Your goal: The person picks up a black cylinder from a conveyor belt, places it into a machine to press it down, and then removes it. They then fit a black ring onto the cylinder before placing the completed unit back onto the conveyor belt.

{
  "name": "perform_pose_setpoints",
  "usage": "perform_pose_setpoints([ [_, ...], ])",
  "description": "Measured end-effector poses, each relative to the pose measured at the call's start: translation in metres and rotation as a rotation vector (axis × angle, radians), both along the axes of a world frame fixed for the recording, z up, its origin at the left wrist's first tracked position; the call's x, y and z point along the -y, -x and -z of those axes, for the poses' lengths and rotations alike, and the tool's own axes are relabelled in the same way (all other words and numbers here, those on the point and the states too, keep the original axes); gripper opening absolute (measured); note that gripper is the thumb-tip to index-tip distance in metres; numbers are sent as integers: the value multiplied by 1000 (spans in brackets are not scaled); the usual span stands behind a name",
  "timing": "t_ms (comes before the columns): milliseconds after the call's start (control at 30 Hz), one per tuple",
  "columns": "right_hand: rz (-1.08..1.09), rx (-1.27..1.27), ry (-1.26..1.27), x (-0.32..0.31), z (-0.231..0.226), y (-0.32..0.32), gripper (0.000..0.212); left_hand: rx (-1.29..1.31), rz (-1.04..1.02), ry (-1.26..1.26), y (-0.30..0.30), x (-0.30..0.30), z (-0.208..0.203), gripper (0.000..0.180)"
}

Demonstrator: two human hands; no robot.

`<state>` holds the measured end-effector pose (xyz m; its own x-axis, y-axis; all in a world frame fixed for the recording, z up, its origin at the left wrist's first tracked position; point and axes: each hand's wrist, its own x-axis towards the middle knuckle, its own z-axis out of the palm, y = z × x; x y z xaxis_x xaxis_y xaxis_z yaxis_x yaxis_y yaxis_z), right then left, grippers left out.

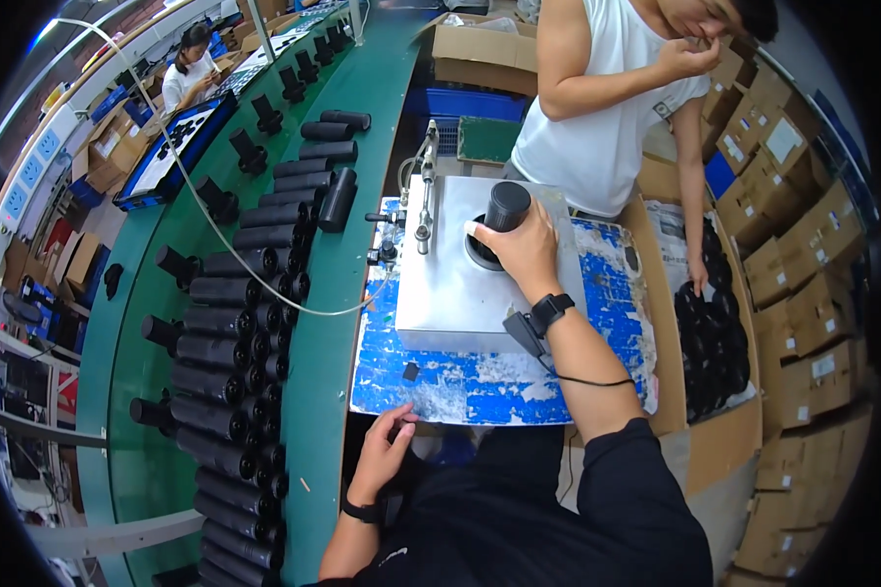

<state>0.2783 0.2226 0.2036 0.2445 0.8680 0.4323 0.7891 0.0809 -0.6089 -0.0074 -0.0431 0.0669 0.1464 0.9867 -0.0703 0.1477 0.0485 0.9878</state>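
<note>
My right hand (527, 252) grips a black ribbed-top cylinder (509, 202), thumb on one side and fingers round the other. It stands in or on a dark round opening (482, 256) in the top of a silver metal box (450, 303); my hand hides part of that joint. At the near edge of the worn blue board (499, 391), my left hand (387, 450) rests with nothing visible in it, fingers loosely bent and apart. A small black square piece (411, 372) lies on the board close by.
Stacked black cylinders (210, 386) fill the green bench (313, 470) on my left. A pale hose (333, 311) crosses to valves (387, 252) on the box. At right, a co-worker (597, 117) reaches into a carton (671, 391) of black parts. Another person (191, 73) sits far left.
</note>
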Motion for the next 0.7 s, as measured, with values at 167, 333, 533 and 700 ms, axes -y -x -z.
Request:
perform_pose_setpoints([
  [167,-25,-4,-51,0,1,-2,70,-71,64,-184,1,-31,-29,31],
  [333,-335,-187,116,-3,-18,-36,68,-378,36,-465,7,-142,-112,25],
  [533,-501,-390,23,-10,2,-37,69,-533,-41,-757,13,-312,-74,30],
  [700,-259,-78,81,12,-35,-29,72,-564,8,-611,12,-353,-64,37],
])
